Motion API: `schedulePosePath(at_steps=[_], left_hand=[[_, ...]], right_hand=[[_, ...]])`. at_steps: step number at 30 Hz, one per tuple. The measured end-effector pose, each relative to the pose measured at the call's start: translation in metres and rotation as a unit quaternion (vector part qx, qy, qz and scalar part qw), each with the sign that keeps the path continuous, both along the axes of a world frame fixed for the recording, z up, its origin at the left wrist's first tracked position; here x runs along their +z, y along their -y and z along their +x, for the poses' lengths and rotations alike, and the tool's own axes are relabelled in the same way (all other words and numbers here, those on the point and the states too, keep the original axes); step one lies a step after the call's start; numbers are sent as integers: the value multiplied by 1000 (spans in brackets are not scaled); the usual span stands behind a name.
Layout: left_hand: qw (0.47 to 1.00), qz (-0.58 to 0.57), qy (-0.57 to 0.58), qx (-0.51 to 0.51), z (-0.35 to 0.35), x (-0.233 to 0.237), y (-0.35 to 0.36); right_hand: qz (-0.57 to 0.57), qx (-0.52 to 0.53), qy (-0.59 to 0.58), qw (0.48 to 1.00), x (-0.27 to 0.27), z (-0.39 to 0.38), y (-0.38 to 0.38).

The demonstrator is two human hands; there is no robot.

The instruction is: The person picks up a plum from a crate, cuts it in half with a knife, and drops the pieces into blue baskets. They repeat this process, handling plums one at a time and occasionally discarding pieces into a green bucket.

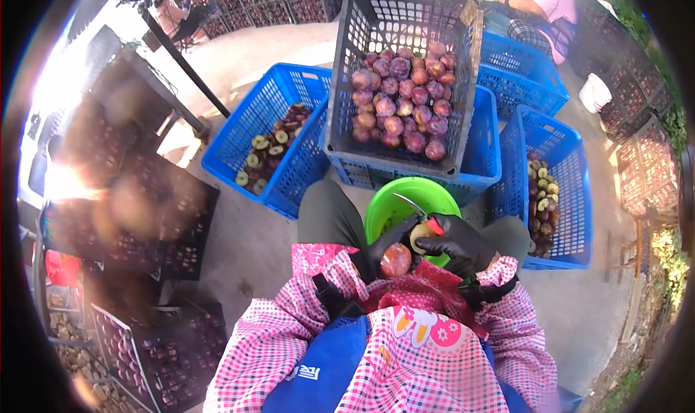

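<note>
Both my hands wear black gloves over the bright green basin (373,214) between my knees. My left hand (384,248) is closed around a whole reddish plum (395,261). Fingers of my right hand (467,241) are wrapped about a small knife with a red handle (435,226); its curved blade (410,202) points up and left over the basin. Between the two hands shows the pale cut face of a plum half (422,236), right at the fingertips of both.
A black crate of whole plums (402,109) rests tilted on a blue crate (481,149) ahead. Blue crates with halved plums stand left (239,127) and right (572,232). Dark plum crates (156,355) line the left. Another person (554,11) sits at the upper right.
</note>
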State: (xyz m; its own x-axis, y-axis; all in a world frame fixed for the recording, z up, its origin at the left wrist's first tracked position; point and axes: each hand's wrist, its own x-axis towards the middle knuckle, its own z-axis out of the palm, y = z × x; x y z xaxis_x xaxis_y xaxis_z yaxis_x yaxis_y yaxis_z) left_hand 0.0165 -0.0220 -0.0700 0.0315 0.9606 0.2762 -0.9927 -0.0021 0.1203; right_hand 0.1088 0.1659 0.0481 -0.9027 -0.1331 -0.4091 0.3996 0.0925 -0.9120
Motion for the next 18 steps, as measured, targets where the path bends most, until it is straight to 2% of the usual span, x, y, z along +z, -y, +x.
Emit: schedulePosePath(at_steps=[1,2,3,4,5,6,7,8,9,10,11,12,13,14,15,17,18], left_hand=[[1000,-5,-6,-3,0,-7,-2],[971,-194,-69,122,7,-7,-5],[891,-365,-132,236,11,2,-14],[960,-167,-138,180,-9,13,-2],[906,-219,-325,160,-55,-1,12],[814,-253,-505,139,-105,-16,25],[775,-328,-483,244,-102,52,39],[718,-337,-508,336,-119,94,57],[606,-324,-584,432,-160,129,84],[489,-291,-641,514,-201,149,111],[516,-477,-474,532,-194,198,90],[422,-528,-488,553,-229,187,105],[208,-467,-651,561,-278,160,116],[173,-421,-689,563,-264,174,91],[139,-379,-724,559,-234,183,58],[245,-401,-743,476,-206,155,1],[239,-328,-792,456,-206,131,-25]], right_hand=[[-5,-3,-6,1000,2,-4,2],[-12,-43,-46,998,2,-3,5],[-12,-88,-84,993,7,-1,4],[35,-145,-73,986,19,0,-5],[25,-223,-164,960,-7,-1,-26],[13,-284,-166,944,34,7,-36],[30,-303,-230,924,46,12,-57],[168,-365,-308,862,48,20,-81],[252,-354,-270,859,65,35,-103],[280,-414,-242,831,33,46,-148],[322,-412,-247,816,43,58,-160],[426,-418,-194,779,34,72,-179],[521,-418,-141,731,26,78,-195],[448,-457,-178,747,33,79,-188],[447,-457,-174,749,32,77,-185],[338,-500,-152,783,25,78,-177],[328,-497,-165,786,10,75,-174]])
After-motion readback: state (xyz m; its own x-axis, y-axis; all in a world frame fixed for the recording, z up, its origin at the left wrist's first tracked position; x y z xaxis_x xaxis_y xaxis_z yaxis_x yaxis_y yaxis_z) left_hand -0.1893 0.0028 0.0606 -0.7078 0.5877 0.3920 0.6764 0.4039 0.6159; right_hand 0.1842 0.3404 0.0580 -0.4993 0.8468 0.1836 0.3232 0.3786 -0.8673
